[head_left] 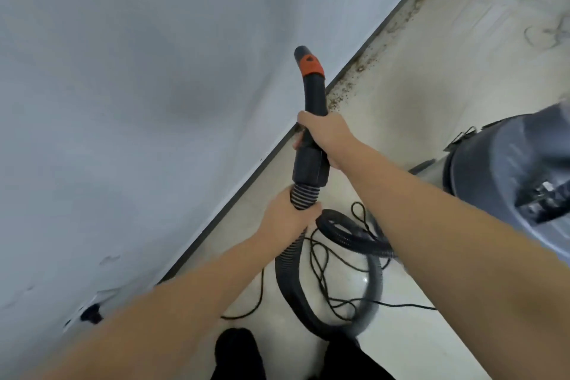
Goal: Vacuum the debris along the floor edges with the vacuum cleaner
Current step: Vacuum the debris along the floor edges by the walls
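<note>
Underfoot: black power cord (320, 259) tangled loose on floor (416, 120), looped with corrugated hose (290, 274); likely snag or trip on stepping forward. Left hand (288, 216) clenched round hose just below handle. Right hand (324, 136) grasping black wand handle (310, 145), open nozzle end (303, 52) raised off floor. Beyond, debris (370, 55) untouched along wall (138, 86) edge; canister (505, 170) at right, liable to tip if hose jerked.

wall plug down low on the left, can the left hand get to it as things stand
Probably not right away: the left hand grips the ribbed hose below the nozzle handle. The way to the wall plug looks free, so letting go should allow it.
</note>
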